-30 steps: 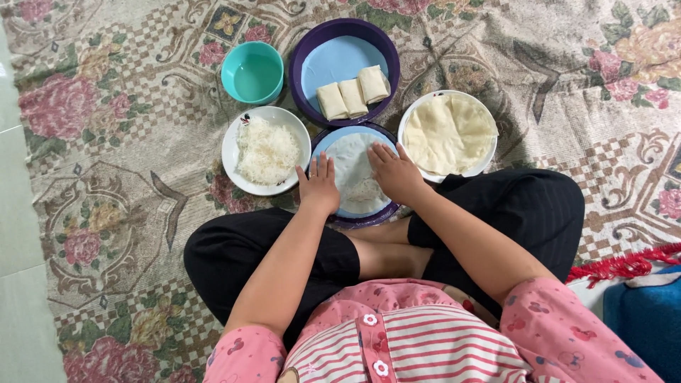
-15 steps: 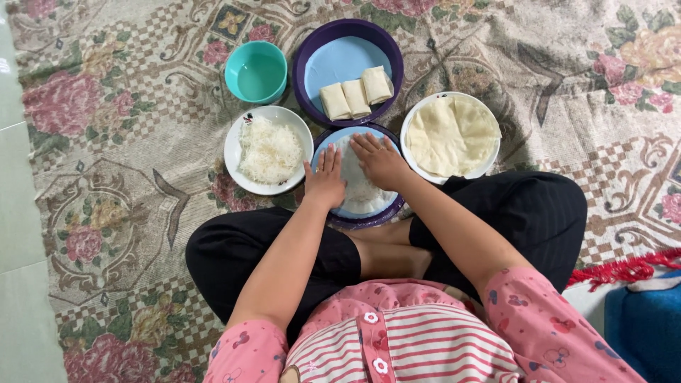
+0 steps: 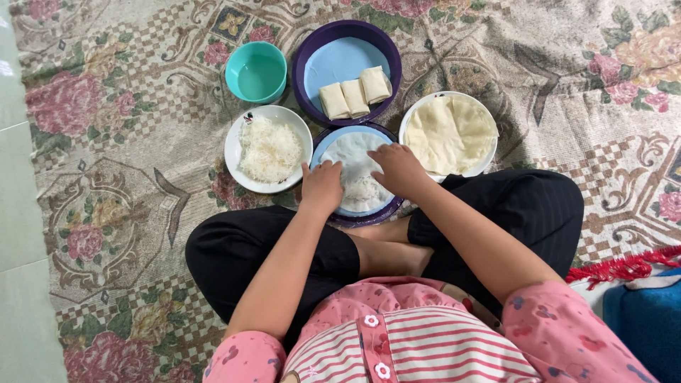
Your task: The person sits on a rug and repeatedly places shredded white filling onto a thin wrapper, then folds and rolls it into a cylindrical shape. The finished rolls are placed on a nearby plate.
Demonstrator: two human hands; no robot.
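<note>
Far left we've got the teal cup (image 3: 256, 71) up on the flowered rug (image 3: 106, 213), and just below it the white plate of shredded white filling (image 3: 268, 149), well within reach of our left side. Next along, our left hand (image 3: 321, 186) lies palm down on the near-left edge of the thin white wrapper (image 3: 358, 159), fingers flat and spread, nothing pinched. That wrapper is spread across the small blue plate with the purple rim (image 3: 328, 142), right in front of our crossed legs. There's a little heap of filling (image 3: 364, 191) on the wrapper's near half, sitting between our two hands.

Here's the relation that counts: the heap lies just inside both palms, a touch closer to the left hand, and it runs roughly side to side across us, so the wrapper's near edge sits at our fingertips with the free sheet stretching away.

Straight beyond, the big purple tray (image 3: 347, 42) holds three finished rolls (image 3: 354, 96), side by side, long axes pointing away from us.

Our right hand (image 3: 397, 169) presses the wrapper's right side, fingers curled lightly down on the sheet; whether it pinches an edge, we can't tell. Far right, touching nothing, the white plate of stacked wrappers (image 3: 449, 133).
</note>
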